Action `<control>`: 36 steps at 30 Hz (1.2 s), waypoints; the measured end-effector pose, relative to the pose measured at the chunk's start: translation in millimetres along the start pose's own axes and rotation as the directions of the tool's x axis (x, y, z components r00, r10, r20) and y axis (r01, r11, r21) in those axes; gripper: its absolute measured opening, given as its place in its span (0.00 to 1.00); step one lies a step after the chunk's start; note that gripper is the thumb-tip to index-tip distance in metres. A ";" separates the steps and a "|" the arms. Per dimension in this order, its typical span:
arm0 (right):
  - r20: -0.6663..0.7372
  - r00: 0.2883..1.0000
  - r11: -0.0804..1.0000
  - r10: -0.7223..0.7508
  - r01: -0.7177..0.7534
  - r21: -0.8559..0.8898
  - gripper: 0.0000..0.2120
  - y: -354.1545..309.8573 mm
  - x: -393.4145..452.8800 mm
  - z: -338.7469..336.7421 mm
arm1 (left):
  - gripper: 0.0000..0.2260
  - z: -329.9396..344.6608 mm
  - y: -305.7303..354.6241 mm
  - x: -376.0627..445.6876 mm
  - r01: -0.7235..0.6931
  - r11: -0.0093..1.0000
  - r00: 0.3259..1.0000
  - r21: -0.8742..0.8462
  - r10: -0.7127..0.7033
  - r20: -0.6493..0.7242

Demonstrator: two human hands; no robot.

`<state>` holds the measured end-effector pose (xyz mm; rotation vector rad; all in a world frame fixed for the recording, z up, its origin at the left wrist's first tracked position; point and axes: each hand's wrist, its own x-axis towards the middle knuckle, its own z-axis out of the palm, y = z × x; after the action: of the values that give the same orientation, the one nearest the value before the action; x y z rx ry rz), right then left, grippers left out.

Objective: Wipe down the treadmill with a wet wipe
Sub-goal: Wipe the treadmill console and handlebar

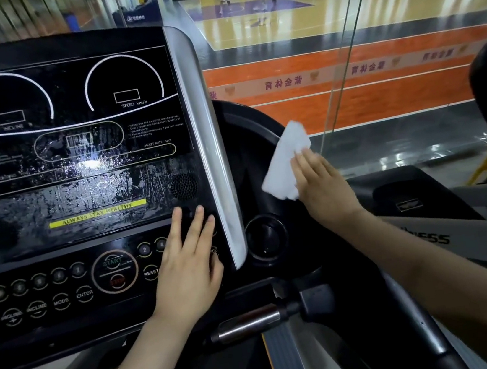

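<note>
Left hand (190, 268) lay flat, fingers straight, on the console (80, 181) near its lower right corner, gripping nothing. Right hand (323, 186) pressed the wipe (285, 160) with straight fingers against the black surround (258, 139) just right of the console's silver edge, well apart from the left hand.

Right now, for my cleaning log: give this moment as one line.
left hand: flat on black treadmill console | right hand: pressing white wet wipe on black side housing | console: streaked wet
</note>
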<state>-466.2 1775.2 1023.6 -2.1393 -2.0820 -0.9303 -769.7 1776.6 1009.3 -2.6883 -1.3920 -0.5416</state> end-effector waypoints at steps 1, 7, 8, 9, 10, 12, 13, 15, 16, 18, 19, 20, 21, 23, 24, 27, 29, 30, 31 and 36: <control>-0.026 0.999 0.998 -0.028 0.029 0.062 0.23 0.6 -17.5 0.0 | 0.28 0.0 0.2 -0.1 0.000 1.000 1.000 -0.004 0.000 0.003; -0.007 0.998 0.961 0.059 -0.055 0.271 0.13 3.0 2.3 -1.6 | 0.24 -4.7 1.9 1.7 0.006 0.998 0.999 -0.061 -0.009 -0.048; 0.023 0.997 0.968 0.067 -0.071 0.239 0.17 1.5 20.9 1.4 | 0.22 -4.9 1.2 3.0 0.002 0.998 0.998 -0.056 -0.006 -0.062; 0.048 0.996 0.975 0.070 -0.078 0.206 0.21 0.8 41.4 4.7 | 0.21 -5.3 0.3 4.5 -0.003 0.999 0.997 -0.048 0.000 -0.075; 0.062 0.995 0.974 0.082 -0.093 0.206 0.23 -1.5 62.0 5.0 | 0.21 -6.2 -0.3 6.2 -0.012 0.999 0.996 -0.044 0.009 -0.084; 0.066 0.988 0.940 0.142 -0.156 0.304 0.25 -8.3 103.6 -1.9 | 0.21 -7.7 -1.3 9.8 -0.030 0.999 0.995 -0.039 0.026 -0.101; 0.050 0.989 0.930 0.139 -0.148 0.335 0.25 -15.3 127.1 -6.7 | 0.20 -8.0 -1.5 11.9 -0.036 0.999 0.993 -0.035 0.032 -0.110; 0.004 0.998 0.940 0.056 -0.054 0.337 0.29 -32.3 170.0 -15.0 | 0.19 -8.3 -1.5 16.5 -0.049 0.999 0.991 -0.022 0.046 -0.122; 0.009 1.000 0.951 -0.004 0.001 0.309 0.32 -41.6 186.2 -19.6 | 0.19 -8.1 -1.5 18.6 -0.056 0.998 0.991 -0.019 0.053 -0.121; 0.021 0.998 0.954 -0.063 0.054 0.295 0.34 -53.4 203.0 -23.9 | 0.19 -6.8 -1.2 22.9 -0.074 0.997 0.991 -0.018 0.072 -0.113; 0.023 0.998 0.951 -0.057 0.048 0.304 0.33 -51.8 201.3 -22.9 | 0.19 -6.1 -0.7 23.6 -0.086 0.996 0.991 -0.015 0.084 -0.108; 0.023 0.999 0.945 -0.030 0.021 0.326 0.31 -46.5 195.1 -21.4 | 0.19 -6.0 -0.2 24.3 -0.096 0.995 0.990 -0.016 0.094 -0.105; 0.018 1.000 0.935 0.013 -0.018 0.353 0.29 -38.5 185.6 -18.7 | 0.19 -6.1 0.2 24.5 -0.104 0.994 0.989 -0.020 0.101 -0.104; 0.036 0.989 0.893 0.140 -0.142 0.428 0.27 -19.4 152.1 -11.3 | 0.19 -5.8 2.0 25.0 -0.119 0.993 0.989 -0.025 0.116 -0.095; 0.058 0.980 0.860 0.192 -0.197 0.471 0.27 -9.9 129.1 -8.8 | 0.19 -5.4 3.0 24.3 -0.118 0.993 0.990 -0.030 0.115 -0.086; 0.165 0.922 0.795 0.350 -0.386 0.468 0.28 2.9 50.9 1.8 | 0.21 -2.6 8.2 20.2 -0.089 0.994 0.995 -0.056 0.086 -0.050; 0.247 0.875 0.769 0.415 -0.483 0.418 0.29 -3.1 -6.9 0.9 | 0.22 -0.1 14.3 16.0 -0.077 0.993 0.997 -0.087 0.074 -0.037; 0.269 0.863 0.772 0.428 -0.504 0.387 0.30 -7.5 -35.6 -5.0 | 0.23 1.0 17.7 14.5 -0.078 0.992 0.997 -0.101 0.075 -0.035; 0.284 0.848 0.765 0.447 -0.527 0.370 0.29 -10.8 -65.0 -9.2 | 0.23 2.2 22.0 12.4 -0.083 0.990 0.996 -0.110 0.080 -0.032; 0.494 0.682 0.648 0.539 -0.711 0.274 0.23 -14.1 -167.3 -25.6 | 0.24 9.9 40.0 -1.5 -0.117 0.982 0.993 -0.151 0.112 -0.041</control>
<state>-478.7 1614.7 969.5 -2.5847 -1.2112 0.0551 -735.6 1754.0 1003.5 -2.8432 -1.2256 -0.7052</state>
